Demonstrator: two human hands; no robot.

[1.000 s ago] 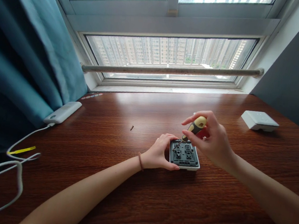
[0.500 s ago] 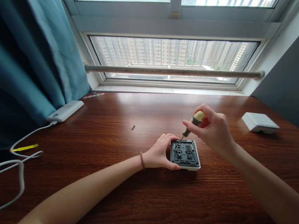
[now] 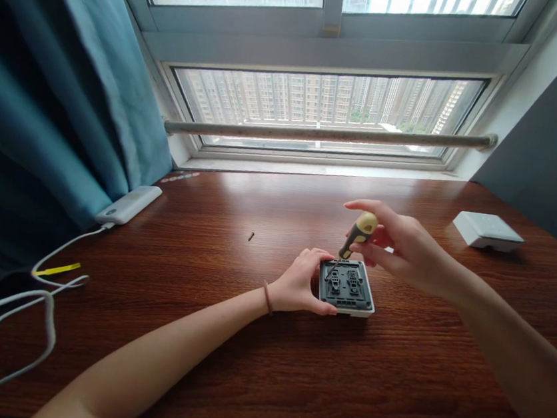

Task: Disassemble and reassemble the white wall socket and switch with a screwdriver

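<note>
- From my remote post, I record a window [image 3: 259, 24] at the far side, with a metal rail [image 3: 327, 135] running across its lower pane.
- I note a wood-grain desk [image 3: 240, 372] below it, carrying every loose item listed here.
- A blue curtain [image 3: 120, 97] hangs at the left.
- Hands: apart from each other, both occupied. The left hand [image 3: 300, 282] is clamped on the left side of a square housing, fingers at the far edge, thumb along the near edge. The right hand [image 3: 399, 247] holds a screwdriver by its handle, one finger stretched out above the handle's end.
- A white cable [image 3: 52, 331] loops at the left and plugs into a white device [image 3: 130, 205] beside the curtain.
- A white block [image 3: 488, 231] sits well apart, at the far right.
- The square housing [image 3: 342, 291] lies flat on the desk between the hands, dark grey face up, white rim.
- The screwdriver [image 3: 357, 234] leans, yellow and grey handle uppermost, its tip at the left part of that face; I cannot tell whether it is seated.
- A yellow strip [image 3: 58, 269] lies by the cable.
- One small screw [image 3: 251, 236] lies beyond the left hand.
</note>
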